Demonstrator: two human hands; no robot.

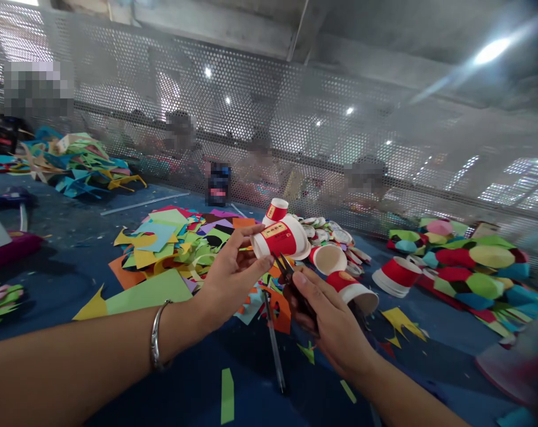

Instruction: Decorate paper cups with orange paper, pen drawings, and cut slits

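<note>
In my left hand (231,270) is a red and white paper cup (281,238), tipped on its side with its rim toward the right. My right hand (324,308) grips a pair of dark-handled scissors (287,270), their blades a little apart and pointing up at the cup's lower side. Whether the blades touch the cup I cannot tell. Below the hands lies a clear pen (275,347) with a dark end. More red and white paper cups (351,290) lie just right of the scissors, and a smaller-looking cup (276,209) stands behind the held one.
A heap of coloured paper scraps (162,237) spreads behind my left hand on the blue table (171,388). Another pile (77,160) is at the far left. Colourful paper pieces (477,261) and a cup (397,276) lie on the right. A perforated metal screen (260,112) stands behind.
</note>
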